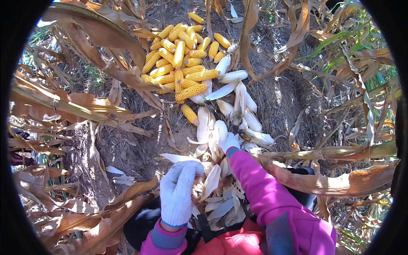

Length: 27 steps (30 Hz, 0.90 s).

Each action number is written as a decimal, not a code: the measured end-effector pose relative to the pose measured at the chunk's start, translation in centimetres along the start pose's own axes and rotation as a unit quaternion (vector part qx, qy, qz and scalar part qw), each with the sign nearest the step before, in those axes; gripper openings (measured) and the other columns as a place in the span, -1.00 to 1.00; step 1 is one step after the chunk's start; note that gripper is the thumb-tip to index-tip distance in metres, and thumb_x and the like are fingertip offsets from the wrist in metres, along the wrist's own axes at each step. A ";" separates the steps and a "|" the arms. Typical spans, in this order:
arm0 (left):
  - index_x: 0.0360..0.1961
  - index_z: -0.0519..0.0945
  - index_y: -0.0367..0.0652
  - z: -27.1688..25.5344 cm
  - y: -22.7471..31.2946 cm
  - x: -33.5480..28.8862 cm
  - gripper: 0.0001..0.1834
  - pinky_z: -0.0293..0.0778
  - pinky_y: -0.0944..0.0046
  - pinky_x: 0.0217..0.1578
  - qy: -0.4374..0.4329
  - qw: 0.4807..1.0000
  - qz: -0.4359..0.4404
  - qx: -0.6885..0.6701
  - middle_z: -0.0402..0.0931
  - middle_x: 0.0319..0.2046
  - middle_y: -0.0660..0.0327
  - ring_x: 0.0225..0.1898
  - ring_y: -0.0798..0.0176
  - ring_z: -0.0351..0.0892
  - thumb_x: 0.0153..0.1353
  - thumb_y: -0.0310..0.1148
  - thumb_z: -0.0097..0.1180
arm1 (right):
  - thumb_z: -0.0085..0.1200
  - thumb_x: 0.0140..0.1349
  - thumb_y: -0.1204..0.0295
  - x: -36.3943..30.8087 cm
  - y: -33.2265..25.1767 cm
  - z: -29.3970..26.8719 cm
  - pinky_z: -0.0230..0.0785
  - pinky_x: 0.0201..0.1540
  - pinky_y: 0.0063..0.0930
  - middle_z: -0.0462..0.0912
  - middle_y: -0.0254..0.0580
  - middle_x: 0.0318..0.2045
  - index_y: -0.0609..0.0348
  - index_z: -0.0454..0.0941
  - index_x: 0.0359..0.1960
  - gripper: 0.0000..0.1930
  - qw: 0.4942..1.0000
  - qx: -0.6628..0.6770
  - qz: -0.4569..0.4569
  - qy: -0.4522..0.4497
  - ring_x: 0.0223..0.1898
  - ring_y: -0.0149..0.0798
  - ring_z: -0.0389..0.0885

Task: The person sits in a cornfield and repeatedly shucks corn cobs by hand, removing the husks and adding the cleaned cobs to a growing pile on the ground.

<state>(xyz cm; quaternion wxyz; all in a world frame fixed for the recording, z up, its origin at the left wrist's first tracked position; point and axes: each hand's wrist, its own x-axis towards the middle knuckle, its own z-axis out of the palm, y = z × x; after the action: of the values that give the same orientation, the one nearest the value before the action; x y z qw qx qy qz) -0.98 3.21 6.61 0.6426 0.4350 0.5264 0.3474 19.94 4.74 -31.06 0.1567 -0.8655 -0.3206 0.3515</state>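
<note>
Touching pale corn in its husk (219, 135), the white-gloved right hand (230, 143) has its fingers mostly hidden, so I cannot tell if they pinch it. The left hand (177, 191), gloved too, has its fingers bent and close together; I cannot tell if they hold anything. Loose husks (211, 182) lie beside it. Farther off, yellow corn (179, 54) sits in a heap on the ground (136, 157).
</note>
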 end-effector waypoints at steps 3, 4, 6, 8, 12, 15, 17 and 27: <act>-0.31 0.64 -0.33 0.1 0.6 -0.8 -0.76 0.45 0.34 -0.12 -0.003 0.999 0.022 -0.027 0.61 -0.30 0.20 -0.26 0.35 0.56 0.40 -0.38 0.03 | 0.34 0.09 0.20 -1.0 -0.3 -0.3 0.44 0.14 -0.07 0.64 0.19 0.00 0.11 0.35 0.26 -0.29 0.998 -0.052 -0.038 -0.023 0.05 0.21 0.62; -0.29 0.65 -0.34 -0.1 0.6 -0.9 -0.75 0.45 0.35 -0.12 -0.006 0.999 0.035 -0.033 0.61 -0.30 0.21 -0.24 0.37 0.55 0.40 -0.38 0.03 | 0.34 0.09 0.19 -0.9 0.0 -0.6 0.44 0.14 -0.08 0.65 0.17 -0.01 0.09 0.35 0.25 -0.30 0.997 -0.066 -0.044 -0.025 0.05 0.20 0.62; -0.27 0.65 -0.35 -0.3 0.8 -1.1 -0.75 0.45 0.35 -0.13 0.002 0.997 0.058 -0.056 0.62 -0.29 0.22 -0.23 0.38 0.55 0.42 -0.38 0.02 | 0.19 0.22 0.26 -0.4 -0.3 -1.4 0.48 0.01 -0.01 0.64 0.03 0.02 -0.01 0.38 0.21 -0.49 0.992 -0.124 -0.026 -0.001 -0.01 0.14 0.65; -0.27 0.65 -0.36 -0.7 0.6 -1.1 -0.74 0.46 0.35 -0.14 0.012 0.996 0.057 -0.072 0.62 -0.29 0.21 -0.24 0.37 0.55 0.42 -0.38 0.02 | 0.06 0.29 0.34 0.0 -0.3 -3.0 0.49 -0.07 -0.02 0.60 -0.05 0.05 -0.07 0.40 0.20 -0.57 0.966 -0.223 -0.104 0.080 -0.06 0.08 0.64; -0.30 0.58 -0.31 -1.0 0.8 -1.2 -0.80 0.53 0.28 -0.15 0.028 0.994 -0.014 -0.106 0.60 -0.26 0.12 -0.23 0.26 0.58 0.43 -0.42 0.00 | -0.08 0.31 0.38 1.0 -0.5 -3.1 0.36 -0.05 -0.01 0.55 -0.23 -0.02 -0.10 0.53 0.06 -0.69 0.863 -0.366 -0.332 0.109 0.03 -0.03 0.52; -0.32 0.56 -0.31 -1.0 1.5 -1.3 -0.80 0.54 0.30 -0.18 0.042 0.992 -0.058 -0.100 0.59 -0.24 0.10 -0.23 0.25 0.58 0.42 -0.43 -0.01 | -0.08 0.30 0.35 2.4 -0.4 -1.0 0.23 0.05 0.13 0.52 -0.26 0.18 -0.20 0.58 0.06 -0.67 0.760 -0.477 -0.440 0.045 0.19 -0.03 0.39; -0.33 0.56 -0.32 -0.6 1.4 -1.2 -0.80 0.54 0.26 -0.15 0.056 0.991 -0.057 -0.106 0.58 -0.24 0.07 -0.23 0.22 0.58 0.42 -0.45 -0.03 | -0.08 0.30 0.31 3.1 -0.6 1.2 0.22 0.03 0.15 0.50 -0.25 0.22 -0.24 0.60 0.01 -0.70 0.724 -0.533 -0.437 0.012 0.18 -0.03 0.38; -0.31 0.55 -0.33 -0.5 0.9 -0.5 -0.80 0.55 0.18 -0.08 0.035 0.993 -0.051 -0.100 0.57 -0.23 0.03 -0.23 0.18 0.59 0.42 -0.46 -0.06 | -0.05 0.21 0.32 7.5 1.0 3.3 0.07 0.24 0.35 0.58 -0.13 0.02 0.06 0.59 -0.01 -0.66 0.682 -0.487 -0.544 -0.053 0.19 0.09 0.40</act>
<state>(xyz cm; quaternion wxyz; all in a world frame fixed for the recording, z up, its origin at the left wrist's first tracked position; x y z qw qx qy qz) -1.60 3.25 7.63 0.6813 0.3286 0.5323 0.3800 22.17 9.14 -37.73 -0.1401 -0.4737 -0.8683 0.0440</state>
